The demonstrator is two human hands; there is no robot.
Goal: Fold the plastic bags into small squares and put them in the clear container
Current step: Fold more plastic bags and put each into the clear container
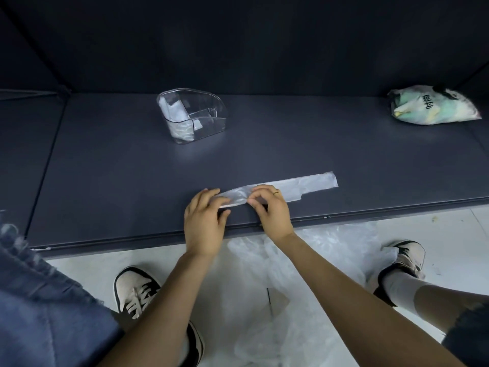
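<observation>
Upper left of centre, the clear container point(192, 116) sits on the dark table point(105, 165) with folded bags inside. At centre, the left hand point(203, 223) pinches the folded bag strip point(304, 185) by its near end; the right hand point(272, 210) pinches it just beside. Upper right lies a printed bag point(434, 107).

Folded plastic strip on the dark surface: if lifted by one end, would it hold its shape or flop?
The folded plastic strip looks thin and translucent, so it would probably droop and start unfolding. It likely weighs very little and could slide easily on the smooth dark surface. Both the left hand and right hand pinch its near end, which suggests it needs holding.
</observation>
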